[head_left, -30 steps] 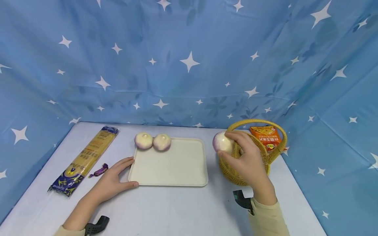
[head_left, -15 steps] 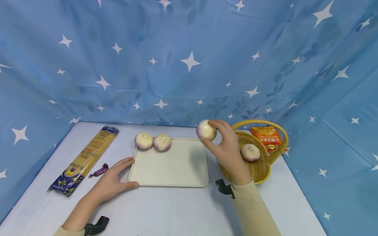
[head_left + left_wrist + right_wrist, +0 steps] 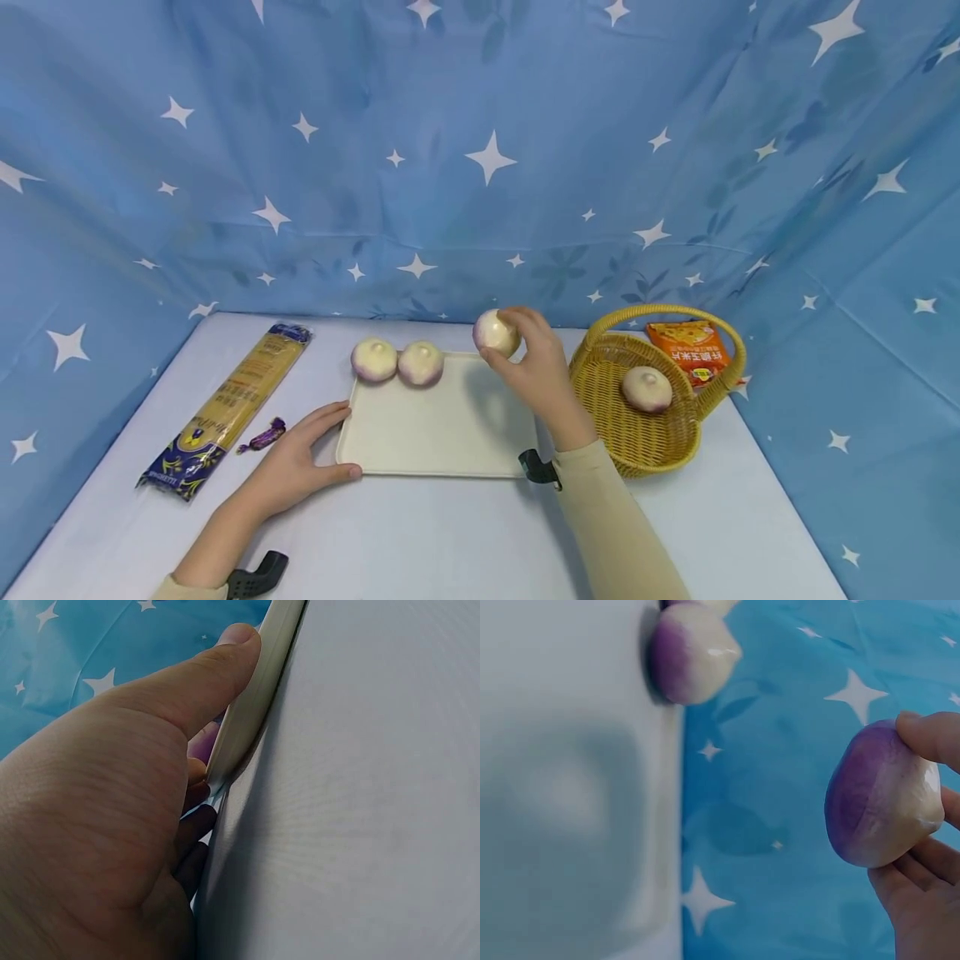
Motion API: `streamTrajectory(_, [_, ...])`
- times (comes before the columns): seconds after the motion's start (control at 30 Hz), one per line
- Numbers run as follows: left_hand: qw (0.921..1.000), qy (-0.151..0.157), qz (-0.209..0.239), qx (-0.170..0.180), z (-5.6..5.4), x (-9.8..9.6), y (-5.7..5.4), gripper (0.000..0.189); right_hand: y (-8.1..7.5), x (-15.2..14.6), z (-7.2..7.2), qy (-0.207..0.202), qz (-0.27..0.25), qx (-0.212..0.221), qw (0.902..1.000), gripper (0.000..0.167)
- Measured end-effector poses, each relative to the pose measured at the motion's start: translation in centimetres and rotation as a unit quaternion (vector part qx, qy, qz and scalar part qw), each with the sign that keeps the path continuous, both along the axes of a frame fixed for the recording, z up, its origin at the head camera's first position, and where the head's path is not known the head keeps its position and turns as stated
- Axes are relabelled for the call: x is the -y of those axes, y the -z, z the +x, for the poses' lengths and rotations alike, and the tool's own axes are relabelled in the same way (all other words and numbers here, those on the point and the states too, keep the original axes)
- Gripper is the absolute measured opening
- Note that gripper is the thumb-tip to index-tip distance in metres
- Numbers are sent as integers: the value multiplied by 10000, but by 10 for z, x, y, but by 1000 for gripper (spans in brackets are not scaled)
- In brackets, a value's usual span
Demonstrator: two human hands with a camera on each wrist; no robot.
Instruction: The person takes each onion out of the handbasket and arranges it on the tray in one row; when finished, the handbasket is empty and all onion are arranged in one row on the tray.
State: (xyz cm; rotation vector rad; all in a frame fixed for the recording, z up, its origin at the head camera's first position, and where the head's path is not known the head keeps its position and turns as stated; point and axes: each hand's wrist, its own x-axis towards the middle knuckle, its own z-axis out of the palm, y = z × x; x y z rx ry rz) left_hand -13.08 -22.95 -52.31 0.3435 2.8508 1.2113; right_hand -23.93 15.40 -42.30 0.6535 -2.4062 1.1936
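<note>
White table [image 3: 450, 542], starry blue cloth [image 3: 480, 183] behind. Your right hand [image 3: 540, 367] pinches a bulb [image 3: 495, 333], raised near the tray's [image 3: 420, 437] far right corner; the seated pair [image 3: 421, 364] is to its left. Roundish, no clear long axis. Your left hand [image 3: 296, 458], farther off, lies spread, touching the tray's left edge. Versus a second ago: bulb's away from the basket [image 3: 600, 400], nearer the pair.

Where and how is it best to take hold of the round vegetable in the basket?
Probably pinch the round vegetable by its bulging sides, coming from above and the near side: the basket is open there, while the handle arches up behind it.
</note>
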Motion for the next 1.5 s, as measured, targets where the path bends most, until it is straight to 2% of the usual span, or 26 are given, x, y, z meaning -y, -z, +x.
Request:
streamTrajectory(0.37, [10000,-34,-30,16,0,-2,0,109,31,22,-11,-28,308,667,9973,55])
streamTrajectory(0.63, [10000,-45,-37,30,0,-2,1,110,43,35,-15,-50,342,744,9966,57])
streamTrajectory(0.77, [10000,-27,-31,33,-1,-3,2,110,50,38,-17,-6,542,907,9944,56])
streamTrajectory(1.0, [10000,5,-22,-2,-2,-3,3,108,57,39,-18,34,764,1183,9900,57])
streamTrajectory(1.5, [10000,-42,-15,15,0,-2,2,108,64,43,-24,-156,802,1296,9882,59])
